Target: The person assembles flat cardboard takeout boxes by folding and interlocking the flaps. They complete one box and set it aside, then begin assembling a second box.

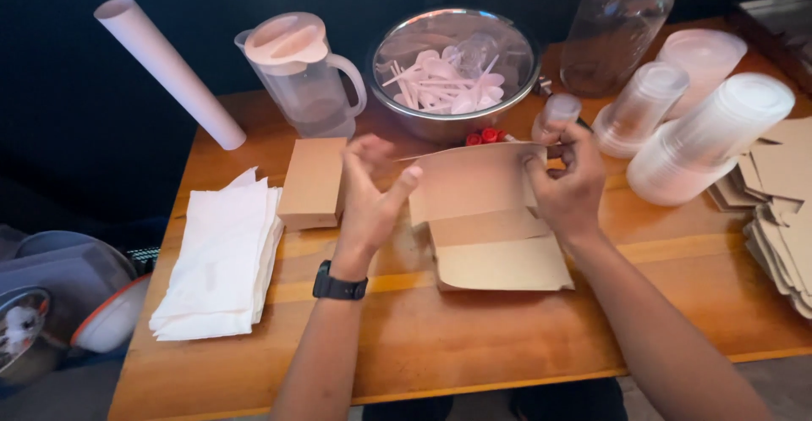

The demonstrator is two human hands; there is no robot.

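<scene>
Wooden desk is crowded: right hand pinches the half-folded cardboard box, left hand hovers open, empty. A hard tug might tear a flap or knock the stacked cups.

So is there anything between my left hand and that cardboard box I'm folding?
Nothing visible. The left hand is open right beside the partly folded cardboard box, with only bare table between them. The right hand pinches the box's upper right edge.

Single head-worn view, steeply down and forward, close over the wooden table
</scene>
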